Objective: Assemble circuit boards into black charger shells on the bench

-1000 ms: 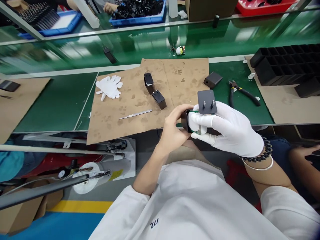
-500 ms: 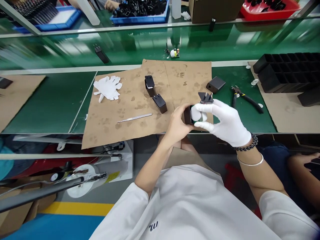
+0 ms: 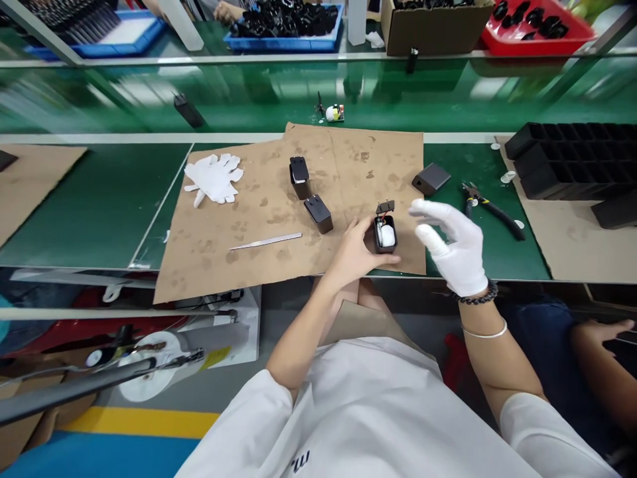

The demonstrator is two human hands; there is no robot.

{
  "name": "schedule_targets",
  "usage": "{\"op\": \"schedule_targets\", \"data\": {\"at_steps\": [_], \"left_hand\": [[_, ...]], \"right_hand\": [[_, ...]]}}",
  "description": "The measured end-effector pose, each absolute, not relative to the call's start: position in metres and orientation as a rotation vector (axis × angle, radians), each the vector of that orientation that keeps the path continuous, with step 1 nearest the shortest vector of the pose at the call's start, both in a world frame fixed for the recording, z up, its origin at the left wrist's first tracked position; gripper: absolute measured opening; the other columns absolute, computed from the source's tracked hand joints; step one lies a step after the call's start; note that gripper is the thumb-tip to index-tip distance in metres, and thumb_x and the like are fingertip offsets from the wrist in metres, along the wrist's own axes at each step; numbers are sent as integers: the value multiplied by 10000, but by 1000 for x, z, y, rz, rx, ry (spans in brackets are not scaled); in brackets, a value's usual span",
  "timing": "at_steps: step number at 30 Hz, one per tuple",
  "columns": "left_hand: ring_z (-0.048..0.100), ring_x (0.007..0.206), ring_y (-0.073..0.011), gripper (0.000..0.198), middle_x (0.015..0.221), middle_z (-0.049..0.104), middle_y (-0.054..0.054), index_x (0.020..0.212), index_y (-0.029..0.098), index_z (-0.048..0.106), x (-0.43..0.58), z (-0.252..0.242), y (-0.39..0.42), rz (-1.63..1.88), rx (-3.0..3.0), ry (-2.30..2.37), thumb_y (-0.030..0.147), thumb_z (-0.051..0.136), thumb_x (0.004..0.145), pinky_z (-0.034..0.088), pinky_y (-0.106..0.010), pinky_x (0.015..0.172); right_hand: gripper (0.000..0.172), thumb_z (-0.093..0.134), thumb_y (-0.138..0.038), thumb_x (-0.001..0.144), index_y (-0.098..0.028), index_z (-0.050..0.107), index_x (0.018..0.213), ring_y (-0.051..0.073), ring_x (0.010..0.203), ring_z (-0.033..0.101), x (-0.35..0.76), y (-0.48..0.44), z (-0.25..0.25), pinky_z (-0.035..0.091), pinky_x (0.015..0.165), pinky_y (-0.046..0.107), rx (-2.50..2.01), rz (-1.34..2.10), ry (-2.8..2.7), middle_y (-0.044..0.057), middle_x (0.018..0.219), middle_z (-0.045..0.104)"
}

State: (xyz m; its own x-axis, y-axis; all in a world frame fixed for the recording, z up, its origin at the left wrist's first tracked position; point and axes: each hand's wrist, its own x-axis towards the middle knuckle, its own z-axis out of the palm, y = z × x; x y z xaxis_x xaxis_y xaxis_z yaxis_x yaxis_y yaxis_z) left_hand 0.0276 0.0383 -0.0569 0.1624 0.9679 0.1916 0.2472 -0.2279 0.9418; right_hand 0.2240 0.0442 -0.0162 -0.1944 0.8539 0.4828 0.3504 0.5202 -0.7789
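My bare left hand (image 3: 352,251) has its thumb and fingers around a black charger housing (image 3: 377,248), whose open top faces up. Inside sits a white round part (image 3: 386,235), and a small black plug piece (image 3: 385,207) stands above the rim on red wires. My right hand (image 3: 452,242), in a white glove, is open and apart to the right of the housing, holding nothing. Two black chargers, one standing (image 3: 299,178) and one tilted (image 3: 319,214), are left of my hands. A black case (image 3: 430,179) lies beyond my right hand.
A cardboard sheet (image 3: 259,199) covers the bench, with a metal blade-like tool (image 3: 266,241) and a white glove (image 3: 215,178) on it. Cutters (image 3: 492,207) and black trays (image 3: 572,162) are at right. Beyond runs a green belt (image 3: 259,99) carrying a circuit board (image 3: 335,113).
My right hand has let go of the parts at the housing and drawn back to the right, opening. The plug piece now stays above the housing. Items on the belt have shifted left.
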Motion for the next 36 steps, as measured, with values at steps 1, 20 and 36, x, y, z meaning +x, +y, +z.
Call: {"op": "schedule_targets", "data": {"at_steps": [1, 20, 36], "left_hand": [[651, 1256, -361, 795, 1301, 702, -178, 1284, 160, 627, 26, -52, 35, 1091, 1571, 1078, 406, 953, 602, 502, -537, 1102], [710, 1031, -313, 580, 1075, 761, -80, 1089, 207, 658, 66, -56, 24, 1211, 1651, 1449, 248, 951, 590, 474, -572, 1083], [728, 1092, -271, 521, 1142, 779, -77, 1202, 207, 607, 79, -56, 21, 1167, 1793, 1661, 215, 817, 725, 355, -514, 1225]], "right_hand": [[431, 701, -412, 924, -265, 680, 1329, 261, 1254, 668, 227, 46, -13, 565, 1066, 420, -991, 734, -1728, 77, 1359, 696], [334, 714, -252, 898, -219, 754, 1228, 255, 1208, 704, 220, 35, -8, 558, 1102, 393, -1062, 518, -1913, 76, 1285, 738], [141, 748, -329, 857, -191, 719, 853, 228, 854, 725, 209, 27, -16, 589, 829, 376, -1300, 310, -1801, 66, 912, 771]]}}
